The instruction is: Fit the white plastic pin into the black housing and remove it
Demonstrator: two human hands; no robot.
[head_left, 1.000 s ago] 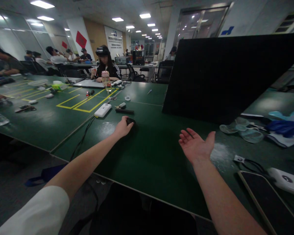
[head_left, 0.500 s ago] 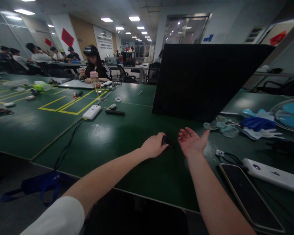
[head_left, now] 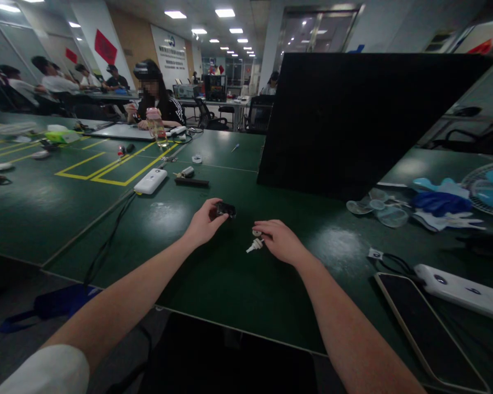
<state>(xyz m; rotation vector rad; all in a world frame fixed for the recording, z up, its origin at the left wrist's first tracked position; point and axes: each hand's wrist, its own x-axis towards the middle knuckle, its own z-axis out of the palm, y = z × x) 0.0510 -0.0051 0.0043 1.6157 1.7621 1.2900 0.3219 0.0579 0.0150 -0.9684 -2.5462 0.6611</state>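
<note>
My left hand (head_left: 205, 223) is closed on a small black object (head_left: 226, 209), pinched between thumb and fingers just above the green table; its exact kind is not clear. To its right, my right hand (head_left: 281, 241) has its palm turned down and its fingers curled. At those fingertips are small white plastic parts: a round piece (head_left: 257, 233) and a stepped piece with a narrow tip (head_left: 254, 245) pointing down-left. My right thumb is hidden, so how firmly the parts are gripped does not show.
A large black panel (head_left: 353, 126) stands tilted behind my hands. Clear propeller-like blades (head_left: 378, 207), blue gloves (head_left: 441, 202), a phone (head_left: 429, 328) and a white power bank (head_left: 464, 290) lie at right. Another power bank (head_left: 150, 181) and a dark bar (head_left: 192, 182) lie left. A person (head_left: 158, 98) sits opposite.
My left hand has moved left and away from me with the black object. My right hand has turned from palm up to palm down and shifted left; white parts now show at its fingertips.
</note>
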